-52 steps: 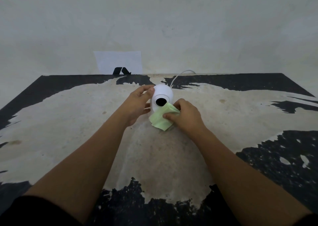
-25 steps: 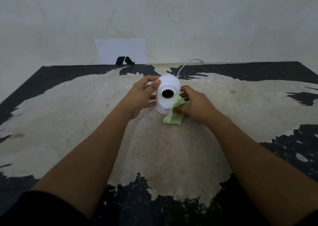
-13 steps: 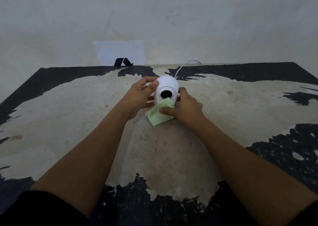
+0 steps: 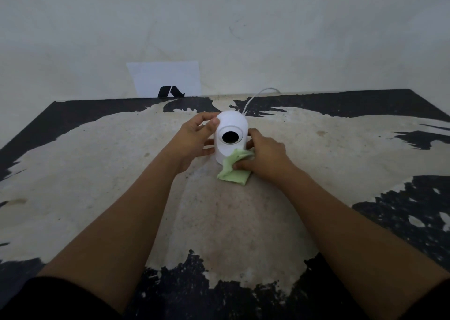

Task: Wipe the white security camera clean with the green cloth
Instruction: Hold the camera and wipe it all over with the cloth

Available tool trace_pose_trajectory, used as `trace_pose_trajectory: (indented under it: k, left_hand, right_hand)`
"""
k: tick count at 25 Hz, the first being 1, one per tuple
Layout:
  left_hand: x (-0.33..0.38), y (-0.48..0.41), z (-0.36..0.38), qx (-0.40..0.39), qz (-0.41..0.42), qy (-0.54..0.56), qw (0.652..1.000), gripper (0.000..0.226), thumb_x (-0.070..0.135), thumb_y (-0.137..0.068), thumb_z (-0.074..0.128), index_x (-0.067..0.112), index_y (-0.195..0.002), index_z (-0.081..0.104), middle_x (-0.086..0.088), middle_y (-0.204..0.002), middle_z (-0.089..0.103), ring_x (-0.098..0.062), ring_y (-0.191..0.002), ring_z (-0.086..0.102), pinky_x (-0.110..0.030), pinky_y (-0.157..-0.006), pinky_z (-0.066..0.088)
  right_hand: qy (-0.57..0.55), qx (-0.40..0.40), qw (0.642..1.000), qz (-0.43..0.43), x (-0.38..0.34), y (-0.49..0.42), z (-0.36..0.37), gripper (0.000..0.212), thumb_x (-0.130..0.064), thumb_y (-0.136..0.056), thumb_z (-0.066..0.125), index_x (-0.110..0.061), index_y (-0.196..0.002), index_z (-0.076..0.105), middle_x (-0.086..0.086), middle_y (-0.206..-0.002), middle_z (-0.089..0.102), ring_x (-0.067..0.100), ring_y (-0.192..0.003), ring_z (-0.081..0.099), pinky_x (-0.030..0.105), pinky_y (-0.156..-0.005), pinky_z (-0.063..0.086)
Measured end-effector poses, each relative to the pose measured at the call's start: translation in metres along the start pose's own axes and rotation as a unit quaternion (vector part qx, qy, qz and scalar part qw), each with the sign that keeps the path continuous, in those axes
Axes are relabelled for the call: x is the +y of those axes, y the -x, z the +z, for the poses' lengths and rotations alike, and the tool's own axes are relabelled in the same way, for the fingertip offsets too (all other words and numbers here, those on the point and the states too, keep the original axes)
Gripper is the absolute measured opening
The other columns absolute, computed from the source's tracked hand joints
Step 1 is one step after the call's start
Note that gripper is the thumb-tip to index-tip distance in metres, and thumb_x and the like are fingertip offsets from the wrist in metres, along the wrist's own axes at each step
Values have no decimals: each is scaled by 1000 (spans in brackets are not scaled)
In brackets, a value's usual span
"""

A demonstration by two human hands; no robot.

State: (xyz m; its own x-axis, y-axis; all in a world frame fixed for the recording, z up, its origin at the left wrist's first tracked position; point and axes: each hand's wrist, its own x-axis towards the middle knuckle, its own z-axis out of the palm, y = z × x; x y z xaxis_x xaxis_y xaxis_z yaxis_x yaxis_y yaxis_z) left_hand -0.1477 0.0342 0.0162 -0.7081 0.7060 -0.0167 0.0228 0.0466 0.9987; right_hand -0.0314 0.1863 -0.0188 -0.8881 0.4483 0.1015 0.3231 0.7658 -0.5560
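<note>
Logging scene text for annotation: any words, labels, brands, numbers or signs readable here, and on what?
No readable words or numbers.
White sheet against the wall: black angular mark at its bottom edge, a logo-like sign, no letters.
White security camera: no legible marking; its lower front is partly hidden by the green cloth.

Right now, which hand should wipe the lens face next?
Right. The right hand already pinches the green cloth against the white security camera just below its lens. The left hand is steadying the body and holds no cloth.
</note>
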Motion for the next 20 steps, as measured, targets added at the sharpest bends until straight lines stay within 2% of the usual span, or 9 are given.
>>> trace_pose_trajectory:
  k: [2, 6, 8, 10, 12, 13, 15, 18, 20]
  left_hand:
    - [0, 0, 0, 2, 2, 3, 1000, 20, 40, -89, 56, 31, -107, 62, 6, -97, 69, -16, -80, 69, -29, -68, 58]
    - [4, 3, 1, 7, 13, -9, 1000, 15, 40, -89, 55, 38, -101, 64, 9, -92, 72, -12, -77, 72, -22, -57, 53]
    - [3, 5, 2, 11, 11, -10, 1000, 16, 41, -89, 55, 40, -102, 64, 7, -98, 71, -12, -79, 72, -22, -55, 53]
    - [2, 7, 4, 35, 10, -1, 999, 16, 40, -89, 56, 38, -102, 65, 4, -101, 70, -17, -84, 71, -24, -59, 54]
    - [1, 10, 6, 110, 27, -8, 994, 18, 42, -87, 57, 33, -102, 64, 1, -104, 68, -21, -93, 67, -28, -67, 54]
    - [1, 14, 7, 156, 49, -25, 986, 22, 44, -86, 57, 32, -104, 62, 2, -104, 65, -18, -94, 64, -28, -72, 52]
    - [-5, 28, 8, 201, 118, -95, 968, 37, 51, -78, 61, 34, -110, 55, 7, -102, 58, -8, -91, 57, -22, -74, 46]
    - [-16, 55, 13, 150, 179, -226, 946, 70, 58, -57, 73, 42, -117, 41, 9, -103, 46, -7, -93, 47, -15, -76, 40]
    - [-19, 58, 14, 118, 186, -290, 931, 67, 51, -58, 77, 42, -115, 43, 5, -105, 43, -13, -98, 45, -22, -81, 41]
  right_hand:
    - [36, 44, 998, 31, -11, 3, 11, 85, -65, -55, 73, -23, -122, 42, 1, -108, 64, 28, -99, 58, 42, -83, 36]
    - [28, 88, 994, 64, -26, 11, 19, 82, -74, -59, 64, -19, -117, 47, 5, -104, 62, 28, -93, 59, 44, -80, 45]
    - [-33, 69, 995, 58, -23, 14, 9, 68, -67, -65, 66, -18, -110, 53, 0, -96, 61, 23, -86, 59, 39, -73, 47]
    - [-57, 63, 995, 46, -17, 18, -2, 48, -52, -72, 69, -17, -103, 60, -4, -87, 59, 18, -81, 57, 32, -65, 41]
    - [-46, 79, 996, 17, -13, 25, -11, 25, -38, -79, 67, -14, -83, 62, -3, -73, 56, 20, -72, 56, 31, -57, 33]
    - [-50, 85, 995, 0, -12, 29, -14, 24, -34, -81, 65, -12, -74, 60, -1, -67, 56, 22, -68, 55, 32, -55, 32]
    - [-77, 85, 993, -31, -15, 36, -21, 23, -31, -83, 64, -10, -73, 63, 4, -66, 62, 22, -65, 56, 32, -58, 36]
    - [-111, 63, 989, -68, -26, 41, -30, 17, -30, -84, 64, -16, -73, 65, 0, -62, 61, 15, -60, 55, 32, -58, 39]
    - [-119, 42, 988, -92, -36, 41, -33, 14, -29, -84, 64, -22, -73, 65, -6, -58, 56, 7, -54, 48, 29, -53, 36]
